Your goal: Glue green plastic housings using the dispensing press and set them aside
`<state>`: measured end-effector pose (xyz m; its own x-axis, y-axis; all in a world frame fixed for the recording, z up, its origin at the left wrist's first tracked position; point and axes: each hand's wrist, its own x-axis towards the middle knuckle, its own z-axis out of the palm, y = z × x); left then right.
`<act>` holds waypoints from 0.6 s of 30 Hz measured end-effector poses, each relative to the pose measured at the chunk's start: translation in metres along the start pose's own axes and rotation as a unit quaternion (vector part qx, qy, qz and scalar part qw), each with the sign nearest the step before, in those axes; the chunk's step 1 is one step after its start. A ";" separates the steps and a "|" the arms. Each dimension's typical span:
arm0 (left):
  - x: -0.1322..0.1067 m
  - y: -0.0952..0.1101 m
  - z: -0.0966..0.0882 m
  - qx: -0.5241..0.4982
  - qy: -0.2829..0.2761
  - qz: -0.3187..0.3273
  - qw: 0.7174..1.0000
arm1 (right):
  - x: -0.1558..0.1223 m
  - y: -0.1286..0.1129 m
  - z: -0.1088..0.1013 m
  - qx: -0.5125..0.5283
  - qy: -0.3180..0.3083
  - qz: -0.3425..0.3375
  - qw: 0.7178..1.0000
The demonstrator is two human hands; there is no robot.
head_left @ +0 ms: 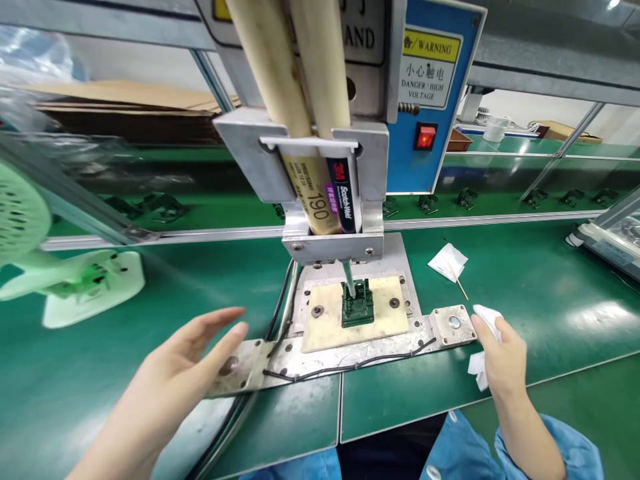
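Note:
My left hand (193,357) hovers by the left end of the metal base plate (325,370), its thumb and fingers apart with nothing between them. Beside the button block (453,325) at the plate's right end, my right hand (503,350) is closed on a crumpled white wipe (487,317), part of which hangs below the palm. A small dark green part (357,305) sits on the cream fixture plate (320,327) between the hands. Above it, the nozzle (349,277) of the adhesive cartridge (320,190) in its metal holder points down, its tip seeming to meet the part.
A white paper with a wooden stick (447,262) lies right of the dispenser. The pale green fan (90,287) stands at left. Behind are a blue control box (435,100) with a lit red switch and a shelf bearing several small dark parts (467,198). Cables run past the base's left side.

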<state>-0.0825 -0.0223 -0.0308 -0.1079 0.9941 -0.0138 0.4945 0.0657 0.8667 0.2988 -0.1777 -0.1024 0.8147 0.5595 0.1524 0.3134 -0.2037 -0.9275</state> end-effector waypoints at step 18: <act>-0.022 -0.029 0.022 -0.285 0.056 -0.147 0.946 | 0.006 0.001 0.018 0.014 -0.012 0.011 1.000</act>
<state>-0.0759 -0.0440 -0.0669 -0.2748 0.9224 -0.2713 -0.1125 0.2494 0.9618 0.2952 -0.1601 -0.1084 0.8090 0.5747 0.1230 0.2811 -0.1946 -0.9397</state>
